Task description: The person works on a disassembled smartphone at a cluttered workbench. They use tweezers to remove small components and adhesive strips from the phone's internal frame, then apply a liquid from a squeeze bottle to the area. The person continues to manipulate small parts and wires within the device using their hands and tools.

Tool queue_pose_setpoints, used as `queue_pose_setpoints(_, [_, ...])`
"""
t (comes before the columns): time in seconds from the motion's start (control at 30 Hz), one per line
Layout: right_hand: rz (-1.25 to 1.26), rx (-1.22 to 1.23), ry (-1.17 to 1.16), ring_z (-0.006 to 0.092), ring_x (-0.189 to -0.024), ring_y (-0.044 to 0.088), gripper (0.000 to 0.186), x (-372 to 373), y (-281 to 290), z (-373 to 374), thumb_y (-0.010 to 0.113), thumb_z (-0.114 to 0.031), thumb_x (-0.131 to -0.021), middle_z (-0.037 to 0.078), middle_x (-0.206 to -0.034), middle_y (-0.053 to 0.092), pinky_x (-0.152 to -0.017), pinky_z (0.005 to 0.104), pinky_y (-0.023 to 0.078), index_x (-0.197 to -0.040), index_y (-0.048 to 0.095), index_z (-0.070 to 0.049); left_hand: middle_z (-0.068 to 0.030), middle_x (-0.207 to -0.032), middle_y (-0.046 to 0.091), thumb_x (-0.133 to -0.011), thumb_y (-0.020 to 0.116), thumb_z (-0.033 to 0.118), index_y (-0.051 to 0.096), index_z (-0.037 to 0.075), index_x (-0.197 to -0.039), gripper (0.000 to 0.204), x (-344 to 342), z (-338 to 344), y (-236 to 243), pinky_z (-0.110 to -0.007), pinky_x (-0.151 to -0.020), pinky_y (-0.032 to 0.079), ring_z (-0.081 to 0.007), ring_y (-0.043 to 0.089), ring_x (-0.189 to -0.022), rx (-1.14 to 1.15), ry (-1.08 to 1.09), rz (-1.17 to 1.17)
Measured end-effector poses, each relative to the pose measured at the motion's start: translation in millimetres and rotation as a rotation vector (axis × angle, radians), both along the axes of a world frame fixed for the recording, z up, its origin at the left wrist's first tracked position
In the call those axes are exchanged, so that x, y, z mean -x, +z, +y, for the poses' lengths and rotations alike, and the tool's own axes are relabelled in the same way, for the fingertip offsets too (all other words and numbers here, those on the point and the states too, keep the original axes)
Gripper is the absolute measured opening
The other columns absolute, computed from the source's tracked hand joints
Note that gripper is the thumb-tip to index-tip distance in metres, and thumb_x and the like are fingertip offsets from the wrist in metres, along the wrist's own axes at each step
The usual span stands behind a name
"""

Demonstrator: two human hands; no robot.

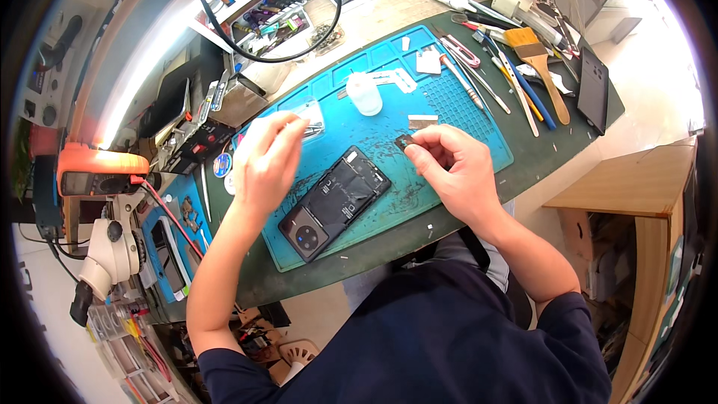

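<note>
An opened black smartphone [345, 193] lies slantwise on the blue repair mat [404, 202], its battery and inner parts bare and its round camera block towards me. To the right of it, my right hand [458, 172] pinches a small dark phone part [404, 141] between thumb and fingers, just above the mat. My left hand [268, 161] is raised over the mat's left side with fingers curled together. Whatever those fingertips hold, if anything, is too small to make out. Beside them sits a clear tray [319, 132] with small metal pieces.
A small white-capped bottle [364, 94] stands behind the phone. Tweezers, a screwdriver [462, 81], a wide brush [540, 67] and a black phone cover [593, 90] lie at the right. An orange multimeter [103, 170] and a microscope [112, 254] stand left. A black cable [258, 56] loops overhead.
</note>
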State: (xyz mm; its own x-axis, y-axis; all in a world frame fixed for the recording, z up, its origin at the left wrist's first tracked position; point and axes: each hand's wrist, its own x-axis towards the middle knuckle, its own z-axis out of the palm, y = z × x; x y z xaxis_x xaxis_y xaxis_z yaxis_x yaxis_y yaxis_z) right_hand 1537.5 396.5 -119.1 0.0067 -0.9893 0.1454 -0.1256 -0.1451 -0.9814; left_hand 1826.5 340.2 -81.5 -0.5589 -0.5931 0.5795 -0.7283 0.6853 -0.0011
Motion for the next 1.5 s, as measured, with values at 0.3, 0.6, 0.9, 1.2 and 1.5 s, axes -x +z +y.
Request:
queue_pose_setpoints(0.3, [0.512, 0.283, 0.039, 0.0241, -0.069, 0.069, 0.01, -30, 5, -10, 0.079, -0.011, -0.092, 0.008, -0.083, 0.07, -0.063, 0.0361, 0.056, -0.094, 0.071, -0.004, -0.0195, -0.14, 0.061, -0.078, 0.091, 0.023, 0.061, 0.001, -0.142, 0.074, 35, 84, 12, -0.047, -0.103, 0.051, -0.04, 0.062, -0.123, -0.555, 0.135, 0.005])
queue_pose_setpoints(0.6, [0.641, 0.248, 0.078, 0.0291, -0.068, 0.07, 0.018, -46, 11, -24, 0.078, -0.015, -0.092, 0.009, -0.079, 0.071, -0.062, 0.0402, 0.057, -0.084, 0.066, -0.005, -0.0178, -0.144, 0.056, -0.077, 0.092, 0.029, 0.063, 0.003, -0.143, 0.077, 33, 104, -6, -0.049, -0.108, 0.047, -0.0379, 0.056, -0.129, -0.534, 0.202, 0.04])
queue_pose_setpoints(0.9, [0.651, 0.121, 0.046, 0.0188, -0.059, 0.065, 0.019, -51, 17, -23, 0.081, -0.011, -0.09, 0.006, -0.071, 0.067, -0.057, 0.0328, 0.053, -0.081, 0.066, -0.004, -0.0175, -0.146, 0.056, -0.072, 0.093, 0.023, 0.066, 0.004, -0.14, 0.076, 29, 103, -13, -0.05, -0.107, 0.047, -0.0387, 0.055, -0.128, -0.581, 0.179, 0.181])
queue_pose_setpoints(1.2, [0.632, 0.107, 0.021, 0.0144, -0.055, 0.063, 0.021, -54, 18, -21, 0.083, -0.01, -0.089, 0.004, -0.067, 0.065, -0.052, 0.0298, 0.051, -0.079, 0.065, -0.004, -0.0162, -0.142, 0.058, -0.071, 0.094, 0.025, 0.067, 0.004, -0.137, 0.074, 28, 101, -10, -0.046, -0.104, 0.049, -0.0332, 0.059, -0.125, -0.556, 0.186, 0.179])
queue_pose_setpoints(1.5, [0.615, 0.113, 0.028, 0.0149, -0.055, 0.063, 0.02, -53, 16, -22, 0.083, -0.01, -0.089, 0.004, -0.068, 0.065, -0.053, 0.0302, 0.051, -0.08, 0.066, -0.004, -0.0159, -0.144, 0.058, -0.071, 0.093, 0.027, 0.068, 0.005, -0.137, 0.074, 29, 102, -10, -0.047, -0.106, 0.048, -0.0327, 0.058, -0.127, -0.566, 0.197, 0.164])
